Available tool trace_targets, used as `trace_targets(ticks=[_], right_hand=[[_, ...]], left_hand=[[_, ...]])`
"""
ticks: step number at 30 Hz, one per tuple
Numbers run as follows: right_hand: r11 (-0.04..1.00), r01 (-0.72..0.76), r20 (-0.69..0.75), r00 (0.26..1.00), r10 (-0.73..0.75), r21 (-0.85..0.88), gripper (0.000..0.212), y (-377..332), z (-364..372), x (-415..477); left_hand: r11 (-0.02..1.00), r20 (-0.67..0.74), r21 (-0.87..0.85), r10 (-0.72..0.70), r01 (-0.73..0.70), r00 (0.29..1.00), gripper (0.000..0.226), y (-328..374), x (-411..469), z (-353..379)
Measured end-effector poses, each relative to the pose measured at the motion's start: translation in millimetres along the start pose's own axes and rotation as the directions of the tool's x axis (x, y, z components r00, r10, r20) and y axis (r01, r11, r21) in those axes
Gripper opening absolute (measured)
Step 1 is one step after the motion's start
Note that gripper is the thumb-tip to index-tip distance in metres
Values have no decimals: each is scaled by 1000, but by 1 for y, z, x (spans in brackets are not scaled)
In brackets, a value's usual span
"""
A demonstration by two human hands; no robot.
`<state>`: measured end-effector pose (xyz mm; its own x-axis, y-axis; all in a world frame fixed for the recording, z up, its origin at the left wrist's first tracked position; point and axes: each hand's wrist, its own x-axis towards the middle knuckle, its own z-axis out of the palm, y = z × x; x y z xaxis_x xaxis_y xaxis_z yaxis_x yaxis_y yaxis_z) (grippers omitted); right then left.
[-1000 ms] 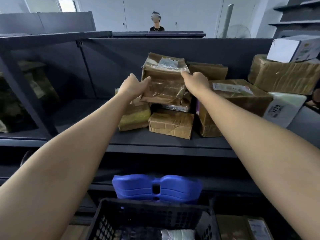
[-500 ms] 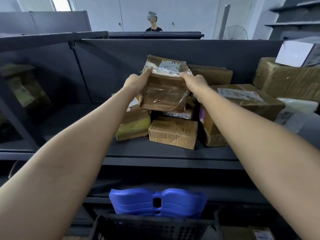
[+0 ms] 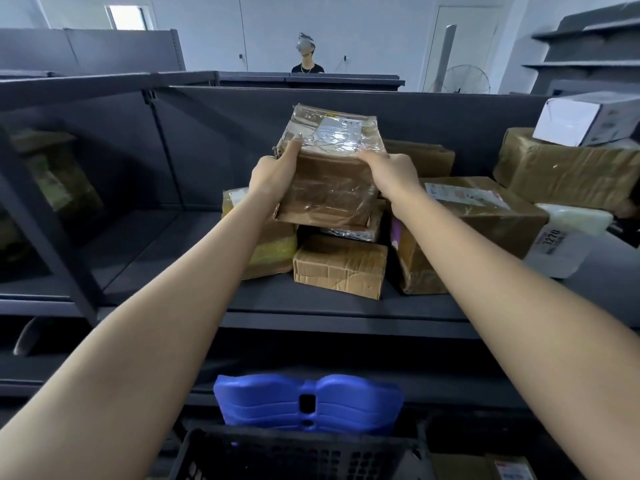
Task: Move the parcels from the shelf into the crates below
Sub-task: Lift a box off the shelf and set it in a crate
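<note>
A brown taped cardboard parcel (image 3: 330, 174) with a white label on top is held above the pile on the dark shelf (image 3: 311, 306). My left hand (image 3: 273, 173) grips its left side, thumb on top. My right hand (image 3: 389, 171) grips its right side. Beneath it lie a small brown box (image 3: 341, 266), a yellow-taped parcel (image 3: 273, 247) and a large brown box (image 3: 485, 230). The black crate (image 3: 294, 455) stands below at the bottom edge; its inside is mostly out of view.
A blue plastic piece (image 3: 308, 400) stands behind the crate. More parcels sit at the right: a white bag (image 3: 557, 251), a big brown box (image 3: 568, 171), a white box (image 3: 588, 117). A shelf upright (image 3: 52, 230) stands at the left. A person (image 3: 306, 57) stands beyond the shelving.
Both hands have tightened round the parcel and lifted it up off the pile, tipping its labelled top toward me. The view has tilted up a little.
</note>
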<state>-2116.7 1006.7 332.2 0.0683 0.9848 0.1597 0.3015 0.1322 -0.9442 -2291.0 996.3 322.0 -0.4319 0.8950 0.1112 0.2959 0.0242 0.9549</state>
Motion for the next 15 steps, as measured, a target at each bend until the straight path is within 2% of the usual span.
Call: trace_targets(ticks=[3,6,8,12,15], right_hand=[[999,43,-9,999,-43,5,25,-1,-8,-19],[997,75,-11,997,-75,33,25,4,-18,-44],[994,81,-1,997,-81,69,25,10,-26,-66],[989,75,18,997,-77,127,24,25,-45,-116],[989,63,28,997,-67,132,22,37,-60,-158]], left_hand=[[999,-20,-51,16,-17,1000,62,4,-24,-4],[997,-39,-72,31,-34,999,45,4,-59,-9],[996,-38,-76,41,-43,998,47,1,-85,-12],[996,-78,-67,53,-58,996,66,-11,-143,-14],[996,-111,-76,36,-45,993,55,-27,-189,-15]])
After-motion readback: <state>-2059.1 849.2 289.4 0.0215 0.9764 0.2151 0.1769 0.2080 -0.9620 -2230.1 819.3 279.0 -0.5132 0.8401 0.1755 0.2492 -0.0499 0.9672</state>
